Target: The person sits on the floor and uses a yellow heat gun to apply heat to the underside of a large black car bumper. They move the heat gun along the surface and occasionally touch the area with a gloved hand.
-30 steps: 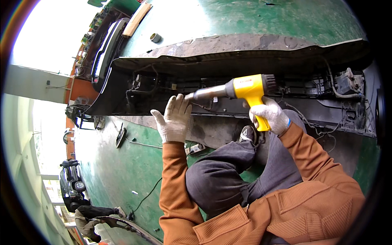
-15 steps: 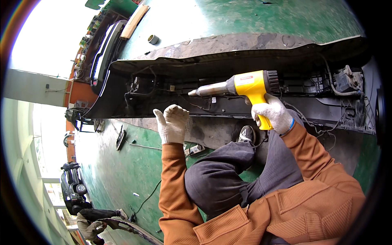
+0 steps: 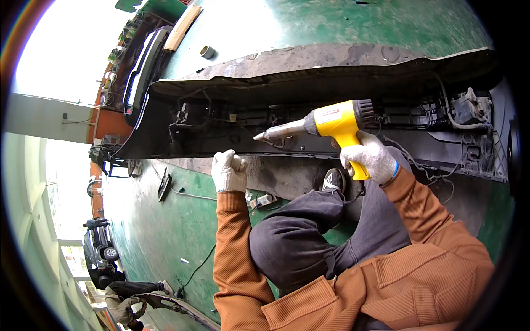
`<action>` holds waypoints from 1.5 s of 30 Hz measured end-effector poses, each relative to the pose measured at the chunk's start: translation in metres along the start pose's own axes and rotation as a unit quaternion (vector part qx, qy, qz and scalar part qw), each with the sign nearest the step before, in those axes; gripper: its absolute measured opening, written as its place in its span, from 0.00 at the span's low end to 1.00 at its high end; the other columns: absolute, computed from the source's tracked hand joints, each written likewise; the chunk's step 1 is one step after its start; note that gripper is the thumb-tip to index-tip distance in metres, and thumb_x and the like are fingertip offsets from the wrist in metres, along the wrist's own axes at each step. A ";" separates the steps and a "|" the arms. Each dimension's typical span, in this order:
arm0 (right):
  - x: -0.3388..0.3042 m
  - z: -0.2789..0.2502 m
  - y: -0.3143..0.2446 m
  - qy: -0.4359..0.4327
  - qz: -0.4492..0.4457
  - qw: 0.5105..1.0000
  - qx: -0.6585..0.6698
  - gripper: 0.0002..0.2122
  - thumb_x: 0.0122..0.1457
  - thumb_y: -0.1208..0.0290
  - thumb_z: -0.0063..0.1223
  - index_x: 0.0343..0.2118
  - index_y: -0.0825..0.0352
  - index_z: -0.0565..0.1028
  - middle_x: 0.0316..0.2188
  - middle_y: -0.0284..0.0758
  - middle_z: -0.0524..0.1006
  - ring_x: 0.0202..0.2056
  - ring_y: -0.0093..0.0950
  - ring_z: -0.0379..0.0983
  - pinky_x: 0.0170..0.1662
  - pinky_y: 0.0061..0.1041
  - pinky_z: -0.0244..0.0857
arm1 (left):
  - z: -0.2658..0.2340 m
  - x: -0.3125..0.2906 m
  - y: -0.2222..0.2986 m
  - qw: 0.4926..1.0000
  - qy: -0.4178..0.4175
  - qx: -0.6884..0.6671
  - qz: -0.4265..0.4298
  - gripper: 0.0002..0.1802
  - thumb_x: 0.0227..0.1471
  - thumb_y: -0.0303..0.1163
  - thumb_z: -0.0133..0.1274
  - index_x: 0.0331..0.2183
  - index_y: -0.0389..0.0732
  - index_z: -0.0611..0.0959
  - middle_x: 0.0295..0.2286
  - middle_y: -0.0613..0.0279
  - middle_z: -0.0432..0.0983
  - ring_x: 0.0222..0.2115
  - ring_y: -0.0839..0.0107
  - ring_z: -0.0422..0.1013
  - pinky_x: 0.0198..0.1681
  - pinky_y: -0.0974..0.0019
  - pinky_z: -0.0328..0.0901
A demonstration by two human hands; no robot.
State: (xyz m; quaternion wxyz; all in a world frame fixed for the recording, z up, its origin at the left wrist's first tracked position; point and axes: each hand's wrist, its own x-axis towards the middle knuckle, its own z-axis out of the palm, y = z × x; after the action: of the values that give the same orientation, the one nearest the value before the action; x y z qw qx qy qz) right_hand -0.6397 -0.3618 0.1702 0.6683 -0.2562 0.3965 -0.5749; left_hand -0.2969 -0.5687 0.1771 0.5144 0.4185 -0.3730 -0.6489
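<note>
A yellow heat gun (image 3: 338,120) with a black ribbed rear cap is gripped by its handle in my gloved right hand (image 3: 369,158). Its metal nozzle points left and slightly down, over the inner side of a long black car bumper (image 3: 331,150). My left hand (image 3: 229,171), in a white knit glove, is curled into a fist at the bumper's near edge, below and left of the nozzle tip. Nothing shows in that fist. Wiring and brackets run along the bumper's inside, and a lamp-like unit (image 3: 471,107) sits at its right end.
A power strip (image 3: 263,201) and cables lie on the green floor beside my bent knee. At the far left stand another bumper (image 3: 144,74) and a wooden board (image 3: 183,27). A tape roll (image 3: 207,52) lies beyond the bumper. Lower left, another person (image 3: 124,303) bends over a curved panel.
My left hand has closed from open, spread fingers into a fist and dropped slightly. The heat gun has tilted, its nozzle tip now lower and its rear a little higher.
</note>
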 end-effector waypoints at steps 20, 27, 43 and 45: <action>-0.009 -0.001 -0.014 -0.046 0.002 0.996 -0.081 0.16 0.62 0.70 0.60 0.49 0.74 0.75 0.31 0.35 0.79 0.28 0.22 0.77 0.34 0.23 0.75 | -0.010 0.008 -0.012 0.754 0.022 0.620 0.216 0.19 0.68 0.39 0.56 0.28 0.35 0.81 0.23 0.59 0.74 0.24 0.65 0.70 0.31 0.60 0.66; -0.006 -0.009 -0.004 -0.031 -0.017 0.999 -0.015 0.17 0.63 0.69 0.59 0.50 0.73 0.75 0.32 0.36 0.79 0.28 0.22 0.76 0.33 0.23 0.74 | -0.007 0.009 -0.017 0.619 0.035 0.716 0.321 0.20 0.57 0.36 0.66 0.22 0.34 0.77 0.26 0.48 0.75 0.24 0.57 0.68 0.33 0.54 0.67; -0.017 -0.023 -0.030 -0.035 -0.020 0.995 -0.093 0.16 0.60 0.69 0.61 0.48 0.75 0.76 0.30 0.35 0.80 0.27 0.22 0.78 0.32 0.22 0.74 | 0.036 -0.002 -0.022 0.361 -0.079 0.890 0.268 0.50 0.61 0.66 0.52 0.73 0.46 0.65 0.76 0.53 0.45 0.77 0.44 0.38 0.76 0.36 0.35; -0.020 -0.018 -0.029 -0.042 -0.034 0.993 -0.102 0.16 0.61 0.69 0.61 0.47 0.74 0.76 0.29 0.35 0.80 0.27 0.21 0.77 0.31 0.21 0.73 | 0.043 -0.005 -0.025 0.335 -0.099 0.904 0.248 0.52 0.61 0.69 0.50 0.74 0.46 0.63 0.77 0.54 0.44 0.77 0.46 0.37 0.76 0.36 0.33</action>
State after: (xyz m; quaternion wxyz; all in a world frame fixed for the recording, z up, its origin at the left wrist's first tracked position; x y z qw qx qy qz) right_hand -0.6713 -0.3466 0.1879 0.6350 -0.3602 0.4156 -0.5424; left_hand -0.3448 -0.5571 0.1714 -0.0820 0.4482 -0.8660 0.2057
